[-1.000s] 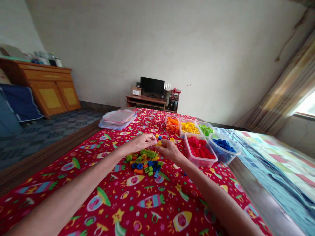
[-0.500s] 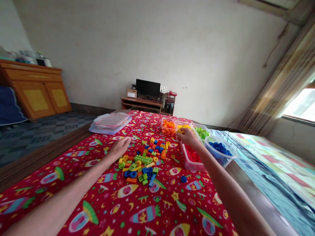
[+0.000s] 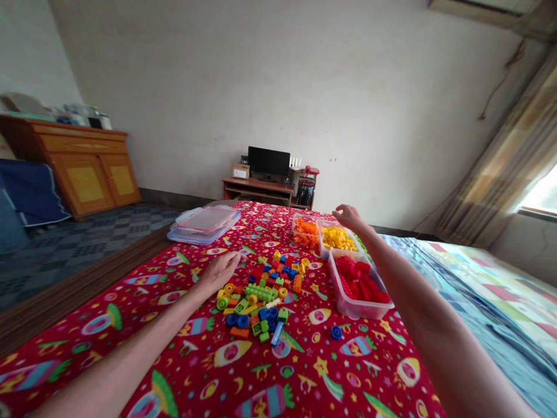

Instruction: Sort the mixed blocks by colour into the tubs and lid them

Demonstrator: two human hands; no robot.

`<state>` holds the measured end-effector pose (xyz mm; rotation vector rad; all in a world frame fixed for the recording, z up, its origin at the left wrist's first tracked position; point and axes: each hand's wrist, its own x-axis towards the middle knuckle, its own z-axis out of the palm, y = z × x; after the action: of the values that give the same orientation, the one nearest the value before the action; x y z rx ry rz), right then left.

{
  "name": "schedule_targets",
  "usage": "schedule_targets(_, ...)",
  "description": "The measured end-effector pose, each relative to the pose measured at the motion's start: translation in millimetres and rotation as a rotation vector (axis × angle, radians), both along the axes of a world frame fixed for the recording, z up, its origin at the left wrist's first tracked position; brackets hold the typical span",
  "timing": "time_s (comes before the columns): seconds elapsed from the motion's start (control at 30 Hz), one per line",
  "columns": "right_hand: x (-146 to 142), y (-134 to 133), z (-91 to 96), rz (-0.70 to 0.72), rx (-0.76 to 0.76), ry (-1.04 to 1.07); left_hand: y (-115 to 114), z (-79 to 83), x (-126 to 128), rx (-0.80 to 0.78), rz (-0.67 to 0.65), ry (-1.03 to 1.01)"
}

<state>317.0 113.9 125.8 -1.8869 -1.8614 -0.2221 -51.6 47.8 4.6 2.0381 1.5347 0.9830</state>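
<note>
My left hand (image 3: 221, 271) rests on the red patterned cloth (image 3: 174, 348), its fingers loosely extended beside a pile of mixed toy building blocks (image 3: 261, 293). My right hand (image 3: 349, 217) is raised over the far side of the boxes, fingers bent together; whatever they may hold is too small to make out. Beneath and left of it are a clear box of yellow blocks (image 3: 337, 238) and one of orange blocks (image 3: 306, 232). Nearer stands a box of red blocks (image 3: 359, 280). My right forearm mostly hides the green blocks (image 3: 360, 242) and fully covers the blue ones.
Stacked clear lids (image 3: 204, 223) lie at the far left of the cloth. A single round blue block (image 3: 336, 332) sits apart, in front of the red box. A bed (image 3: 487, 284) adjoins on the right. Beyond the table is a desk with a monitor (image 3: 268, 162).
My right hand has lifted from the yellow box and moved right and away, toward the green box. My left hand stays beside the pile. The view has shifted slightly.
</note>
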Motion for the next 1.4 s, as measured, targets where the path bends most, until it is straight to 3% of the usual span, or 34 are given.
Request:
schedule_targets(0.27, -53.0, -84.7, -17.1, 0.368, -0.064, 0.296, 0.6, 0.5, 3.0, -0.037, 0.024, 0.017)
schedule_targets(0.43, -81.0, -117.5, -38.1, 0.444, -0.061, 0.35, 7.0, -5.5, 9.5, -0.044, -0.053, -0.042)
schedule_targets(0.63, -108.7, -128.2, -62.3, 0.474, -0.132, 0.174, 4.6, 2.4, 20.6, -0.042, -0.371, 0.099)
schedule_targets(0.9, -121.4, -133.7, -84.4, 0.588, -0.248, -0.146, -6.5, 11.1, 28.7, 0.079, -0.301, 0.238)
schedule_targets(1.13, -120.9, -130.9, -92.1, 0.487, -0.279, -0.208, -11.0, 23.7, 33.2, 0.138, -0.274, 0.223)
schedule_targets(1.4, -115.1, -124.2, -101.0, 0.531, -0.206, -0.166, -7.6, -1.6, 48.1, 0.24, -0.467, 0.253)
